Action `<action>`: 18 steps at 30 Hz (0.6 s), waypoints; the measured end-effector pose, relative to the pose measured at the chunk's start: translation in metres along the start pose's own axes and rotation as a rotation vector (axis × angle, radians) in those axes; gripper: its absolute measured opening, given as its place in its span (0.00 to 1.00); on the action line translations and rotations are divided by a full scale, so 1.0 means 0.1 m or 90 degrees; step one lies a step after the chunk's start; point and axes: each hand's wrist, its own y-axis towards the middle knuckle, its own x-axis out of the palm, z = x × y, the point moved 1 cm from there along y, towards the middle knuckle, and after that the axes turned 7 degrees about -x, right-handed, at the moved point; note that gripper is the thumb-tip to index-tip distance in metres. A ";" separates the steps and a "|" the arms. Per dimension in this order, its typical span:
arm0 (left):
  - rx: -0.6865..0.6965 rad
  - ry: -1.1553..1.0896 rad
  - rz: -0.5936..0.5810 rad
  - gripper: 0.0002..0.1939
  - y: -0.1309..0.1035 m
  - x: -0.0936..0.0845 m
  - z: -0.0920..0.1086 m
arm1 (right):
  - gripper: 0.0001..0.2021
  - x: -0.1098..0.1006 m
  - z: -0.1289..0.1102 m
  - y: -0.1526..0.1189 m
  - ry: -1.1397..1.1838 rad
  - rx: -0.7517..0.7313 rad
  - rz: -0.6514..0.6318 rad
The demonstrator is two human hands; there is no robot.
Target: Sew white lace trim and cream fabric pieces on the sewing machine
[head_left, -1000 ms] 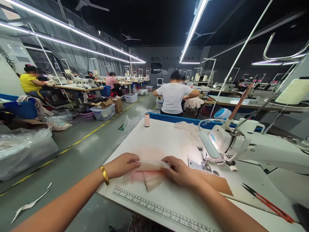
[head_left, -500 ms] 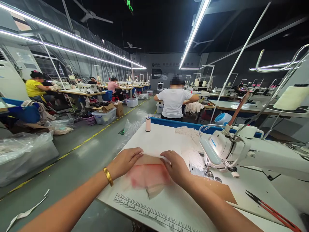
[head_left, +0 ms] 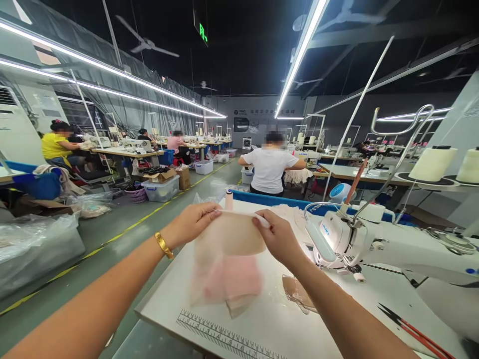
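A sheer beige and pink fabric piece [head_left: 239, 239] hangs stretched between my two hands above the white table [head_left: 168, 299], its lower part blurred. My left hand [head_left: 200, 219], with a gold bracelet on the wrist, pinches its top left corner. At the top right edge, my right hand [head_left: 271, 229] is closed on the same fabric. Behind the fabric stands a spool of pink thread [head_left: 229, 199], partly hidden. A brown piece in clear wrapping [head_left: 297, 294] lies beside my right forearm.
The white sewing machine [head_left: 374, 244] stands on the right, with lace fabric [head_left: 295, 217] left of its head. Red-handled scissors [head_left: 419, 334] lie at the lower right. A printed ruler [head_left: 224, 334] runs along the near table edge. A person in white [head_left: 270, 167] sits ahead.
Both hands have risen with the fabric, and more of it hangs down. The view has tilted up slightly. The brown piece by the machine now shows as a smaller part lying nearer my right forearm.
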 end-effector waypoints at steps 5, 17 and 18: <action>-0.016 -0.035 -0.041 0.27 -0.14 -0.13 0.13 | 0.12 -0.11 -0.16 -0.05 0.052 0.026 -0.003; -0.035 -0.068 -0.047 0.27 -0.26 -0.22 0.21 | 0.11 -0.19 -0.34 -0.11 0.063 -0.002 0.008; -0.029 -0.068 -0.045 0.27 -0.27 -0.23 0.22 | 0.10 -0.20 -0.35 -0.11 0.055 -0.016 0.012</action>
